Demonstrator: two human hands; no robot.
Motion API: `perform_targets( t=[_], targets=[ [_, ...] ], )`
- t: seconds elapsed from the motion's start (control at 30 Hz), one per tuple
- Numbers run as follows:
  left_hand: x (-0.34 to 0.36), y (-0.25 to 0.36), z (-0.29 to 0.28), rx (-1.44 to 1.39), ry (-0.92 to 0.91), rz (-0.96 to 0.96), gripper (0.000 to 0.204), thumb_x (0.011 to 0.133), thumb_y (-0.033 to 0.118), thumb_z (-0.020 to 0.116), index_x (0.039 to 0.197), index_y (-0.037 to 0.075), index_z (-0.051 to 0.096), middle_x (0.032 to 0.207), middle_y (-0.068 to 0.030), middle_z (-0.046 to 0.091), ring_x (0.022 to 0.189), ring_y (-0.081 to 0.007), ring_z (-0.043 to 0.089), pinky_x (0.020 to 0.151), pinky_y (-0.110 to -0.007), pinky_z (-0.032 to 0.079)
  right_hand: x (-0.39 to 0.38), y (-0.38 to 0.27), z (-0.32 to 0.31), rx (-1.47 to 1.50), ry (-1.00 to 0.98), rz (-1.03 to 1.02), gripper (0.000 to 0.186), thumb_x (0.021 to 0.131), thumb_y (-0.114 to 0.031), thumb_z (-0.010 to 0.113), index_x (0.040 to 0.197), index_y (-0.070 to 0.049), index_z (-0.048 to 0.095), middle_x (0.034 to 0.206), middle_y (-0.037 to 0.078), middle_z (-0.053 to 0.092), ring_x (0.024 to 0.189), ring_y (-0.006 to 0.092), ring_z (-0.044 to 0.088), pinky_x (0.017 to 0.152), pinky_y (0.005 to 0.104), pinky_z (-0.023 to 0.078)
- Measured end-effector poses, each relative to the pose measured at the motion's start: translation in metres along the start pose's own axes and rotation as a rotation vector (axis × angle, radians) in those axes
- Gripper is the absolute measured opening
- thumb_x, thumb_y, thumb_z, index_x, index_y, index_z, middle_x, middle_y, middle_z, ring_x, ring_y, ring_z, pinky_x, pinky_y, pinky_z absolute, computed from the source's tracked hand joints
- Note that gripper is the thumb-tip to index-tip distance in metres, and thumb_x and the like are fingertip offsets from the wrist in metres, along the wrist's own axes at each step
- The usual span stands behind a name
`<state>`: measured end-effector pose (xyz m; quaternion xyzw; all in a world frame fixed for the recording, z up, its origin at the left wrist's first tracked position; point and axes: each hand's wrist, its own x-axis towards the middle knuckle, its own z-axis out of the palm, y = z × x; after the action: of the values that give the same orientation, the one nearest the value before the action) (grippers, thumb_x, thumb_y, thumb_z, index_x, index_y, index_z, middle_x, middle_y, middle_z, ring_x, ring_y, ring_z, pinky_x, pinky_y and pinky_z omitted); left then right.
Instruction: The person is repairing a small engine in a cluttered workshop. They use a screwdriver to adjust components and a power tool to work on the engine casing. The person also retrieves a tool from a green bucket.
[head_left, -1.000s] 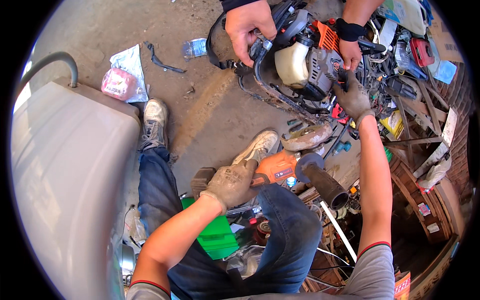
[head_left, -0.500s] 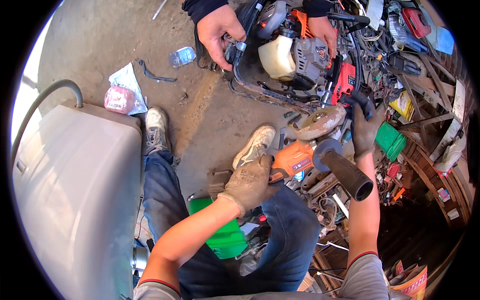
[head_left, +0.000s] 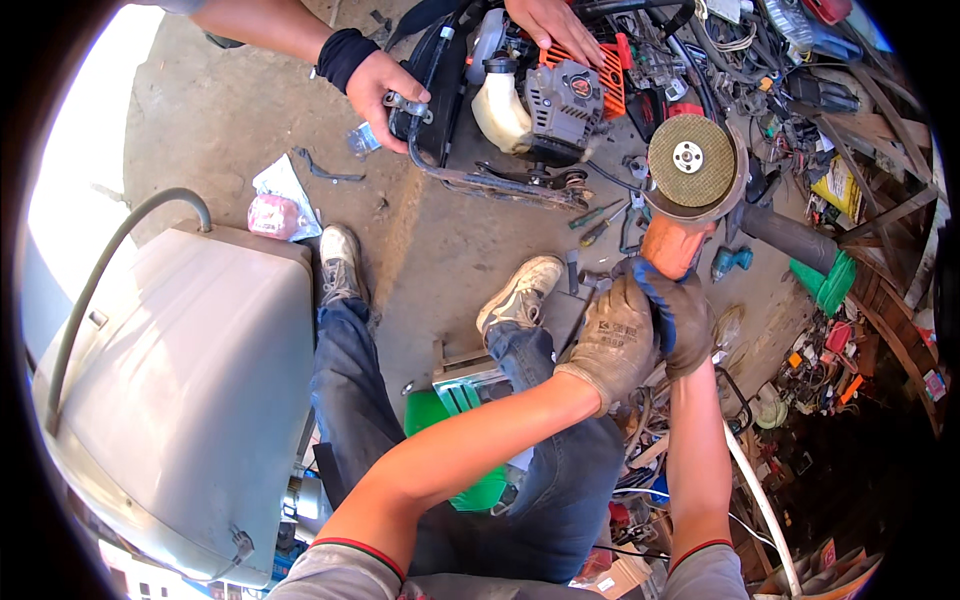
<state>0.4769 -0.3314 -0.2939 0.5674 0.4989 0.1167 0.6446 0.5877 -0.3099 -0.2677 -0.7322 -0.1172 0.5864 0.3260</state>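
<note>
An orange angle grinder [head_left: 672,247] is between my two gloved hands, its yellowish round disc [head_left: 690,160] facing up under a metal guard. A black side handle [head_left: 790,238] sticks out to the right. My left hand [head_left: 612,338], in a worn tan work glove, closes around the rear of the body. Right beside it, my right hand [head_left: 686,318], in a tan and dark blue glove, wraps the body too; its fingertips are partly hidden. Beyond the disc lies a small engine [head_left: 565,100] with a whitish tank, on a black tubular frame [head_left: 480,182].
A co-worker's hands hold the frame [head_left: 388,95] and rest on the engine [head_left: 556,25]. A large pale casing [head_left: 185,380] stands at left. Hand tools [head_left: 605,225] lie on the ground. Scrap and wood [head_left: 890,210] fill the right side. A green container [head_left: 425,412] sits between my legs.
My right hand has moved from beside the disc onto the grinder body, next to my left. The grinder has turned so its disc faces up. The co-worker's hands have shifted on the engine and frame.
</note>
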Motion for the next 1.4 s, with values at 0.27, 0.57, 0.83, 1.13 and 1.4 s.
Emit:
perform_targets(
  t=[0.27, 0.57, 0.83, 1.13, 1.4],
  targets=[
    [0.05, 0.048, 0.0, 0.107, -0.241, 0.059, 0.048, 0.089, 0.029, 0.068, 0.119, -0.003, 0.048, 0.106, -0.0271, 0.066, 0.103, -0.0424, 0.065, 0.089, -0.05, 0.05, 0.062, -0.056, -0.084, -0.478, -0.05, -0.203, 0.053, 0.074, -0.015, 0.085, 0.119, 0.0, 0.06, 0.096, 0.003, 0.068, 0.076, 0.0091, 0.061, 0.068, 0.0267, 0.052],
    [0.044, 0.026, -0.086, 0.508, -0.235, 0.008, 0.036, 0.091, 0.032, 0.065, 0.112, 0.002, 0.062, 0.104, -0.0201, 0.069, 0.101, -0.0383, 0.067, 0.089, -0.048, 0.052, 0.11, -0.081, -0.081, -0.6, -0.258, -0.159, 0.055, 0.073, -0.009, 0.084, 0.122, 0.0, 0.06, 0.103, 0.004, 0.069, 0.083, 0.0099, 0.064, 0.074, 0.0276, 0.054],
    [0.117, -0.02, -0.186, 0.558, 0.162, -0.06, 0.035, 0.094, 0.034, 0.066, 0.113, 0.004, 0.068, 0.095, -0.0182, 0.072, 0.092, -0.0317, 0.073, 0.082, -0.042, 0.056, 0.136, -0.09, -0.042, -0.815, -0.225, -0.179, 0.055, 0.073, -0.009, 0.084, 0.121, 0.002, 0.06, 0.102, 0.004, 0.069, 0.086, 0.0104, 0.064, 0.079, 0.0286, 0.054],
    [0.18, -0.012, -0.234, -0.445, 0.374, 0.362, 0.029, 0.096, 0.026, 0.066, 0.087, -0.002, 0.069, 0.071, -0.0015, 0.063, 0.063, -0.0076, 0.055, 0.055, -0.028, 0.046, 0.102, -0.073, 0.014, -0.574, -0.079, 0.045, 0.043, 0.079, -0.007, 0.081, 0.117, 0.001, 0.061, 0.087, 0.005, 0.068, 0.064, 0.0101, 0.063, 0.053, 0.026, 0.051],
    [0.189, -0.023, -0.233, -0.555, 0.147, 0.566, 0.036, 0.093, 0.035, 0.07, 0.097, -0.001, 0.071, 0.074, -0.004, 0.065, 0.068, -0.0112, 0.059, 0.063, -0.03, 0.049, 0.079, -0.053, 0.049, -0.635, 0.125, 0.084, 0.047, 0.08, -0.005, 0.077, 0.122, 0.001, 0.058, 0.086, 0.009, 0.067, 0.063, 0.017, 0.064, 0.054, 0.0313, 0.055]
  ],
)
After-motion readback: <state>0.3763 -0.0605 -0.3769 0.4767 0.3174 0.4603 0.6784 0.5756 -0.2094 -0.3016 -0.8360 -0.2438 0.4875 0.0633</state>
